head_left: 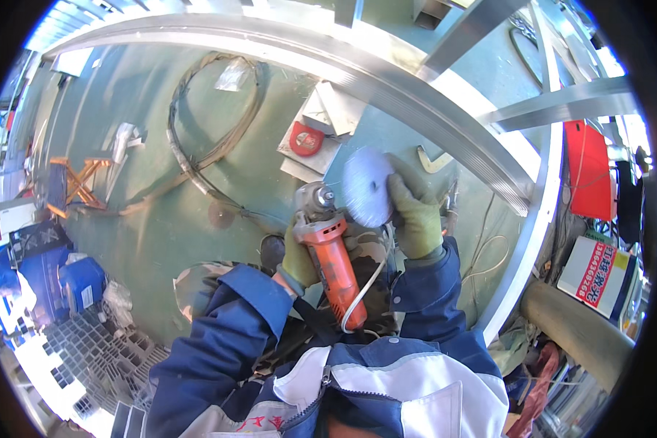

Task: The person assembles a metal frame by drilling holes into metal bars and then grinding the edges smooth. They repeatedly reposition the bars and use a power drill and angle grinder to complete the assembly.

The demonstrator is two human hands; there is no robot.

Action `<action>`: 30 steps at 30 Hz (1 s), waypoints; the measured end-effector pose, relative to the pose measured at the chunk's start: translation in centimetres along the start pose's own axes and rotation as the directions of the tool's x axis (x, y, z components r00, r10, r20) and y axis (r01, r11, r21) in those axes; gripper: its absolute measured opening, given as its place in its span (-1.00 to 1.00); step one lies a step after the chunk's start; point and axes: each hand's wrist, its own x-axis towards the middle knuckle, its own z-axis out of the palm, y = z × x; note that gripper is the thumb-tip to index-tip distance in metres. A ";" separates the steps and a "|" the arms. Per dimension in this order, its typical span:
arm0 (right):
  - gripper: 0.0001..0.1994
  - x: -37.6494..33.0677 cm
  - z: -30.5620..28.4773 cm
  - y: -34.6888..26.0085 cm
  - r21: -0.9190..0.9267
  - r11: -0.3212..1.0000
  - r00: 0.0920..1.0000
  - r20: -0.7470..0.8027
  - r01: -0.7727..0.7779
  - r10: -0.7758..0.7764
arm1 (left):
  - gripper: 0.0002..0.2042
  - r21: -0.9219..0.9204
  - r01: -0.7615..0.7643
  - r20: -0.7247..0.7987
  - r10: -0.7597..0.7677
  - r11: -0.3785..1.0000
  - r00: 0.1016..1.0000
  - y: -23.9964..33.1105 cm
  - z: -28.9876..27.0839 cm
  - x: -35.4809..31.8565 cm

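Note:
An orange angle grinder [333,270] lies upright over my lap, its metal head pointing away from me and its spindle bare. My left hand [299,257], in a yellow-green work glove, is wrapped round the grinder just below the head; the tool hides part of the fingers. To the right of the head, my gloved right hand [420,219] pinches a whitish round disc [363,188] by its right edge. The disc is apart from the spindle, tilted, with a dark hole in its middle. A pale cord [372,281] runs across the grinder's body.
A silver metal frame [387,87] arches across the far side and down the right. Beyond my hands, a red tape measure [306,139] rests on metal pieces [303,170]. A hose [175,139] loops over the green floor, near a brown disc [220,214]. Blue cases [80,285] stand left.

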 end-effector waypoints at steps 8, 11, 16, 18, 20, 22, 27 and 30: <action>-0.59 -0.1 2.4 1.0 -0.304 0.951 0.991 0.092 -0.062 0.094 | -0.27 -0.175 0.200 0.190 -0.167 0.964 0.967 -1.3 -3.1 2.2; -0.58 -0.5 2.8 0.6 -0.311 0.949 0.987 0.127 -0.057 0.101 | -0.28 -0.191 0.209 0.310 -0.144 0.959 0.940 -1.9 -3.9 2.6; -0.57 -1.2 3.0 -0.2 -0.515 0.844 0.986 0.141 0.151 -0.090 | -0.28 -0.235 0.247 0.352 -0.155 0.940 0.923 -2.2 -3.2 2.4; -0.57 -0.9 3.4 -0.3 -0.511 0.850 0.988 0.135 0.132 -0.072 | -0.27 -0.233 0.276 0.363 -0.180 0.933 0.914 -2.2 -3.6 2.4; -0.57 -0.9 3.6 -0.3 -0.508 0.853 0.990 0.129 0.119 -0.061 | -0.26 -0.187 0.302 0.310 -0.235 0.935 0.921 -1.9 -3.9 2.5; -0.58 -1.0 3.5 -0.2 -0.508 0.854 0.991 0.121 0.113 -0.059 | -0.24 -0.233 0.349 0.357 -0.253 0.908 0.899 -2.1 -3.6 2.1; -0.59 -1.6 3.6 -0.2 -0.500 0.860 0.993 0.108 0.095 -0.047 | -0.22 -0.223 0.339 0.347 -0.251 0.914 0.904 -2.1 -4.3 1.9; -0.59 -1.5 3.8 0.0 -0.556 0.818 0.987 0.124 0.152 -0.099 | -0.22 -0.239 0.341 0.377 -0.237 0.909 0.895 -2.2 -4.3 1.9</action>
